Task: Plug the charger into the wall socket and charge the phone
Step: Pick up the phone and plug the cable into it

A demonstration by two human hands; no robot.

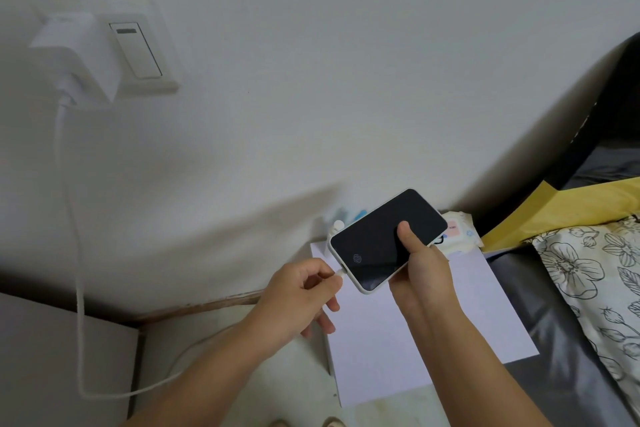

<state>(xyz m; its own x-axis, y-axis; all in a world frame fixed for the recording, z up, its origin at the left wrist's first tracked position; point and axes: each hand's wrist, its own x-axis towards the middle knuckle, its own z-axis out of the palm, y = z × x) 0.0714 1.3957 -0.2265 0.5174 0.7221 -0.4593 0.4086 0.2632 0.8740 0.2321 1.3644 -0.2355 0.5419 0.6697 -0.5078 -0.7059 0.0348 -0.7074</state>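
With the charger (81, 55) already in the wall socket (138, 55), the right hand (420, 270) grips the phone (386, 239) steady above the paper (398, 340) so the left hand (298, 298) can pinch the cable plug (340, 273) at its port.

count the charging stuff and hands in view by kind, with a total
charger in the wall socket: 1
cable: 1
phone: 1
hands: 2, left hand pinching the cable's plug at the phone's end, right hand holding the phone
total: 5
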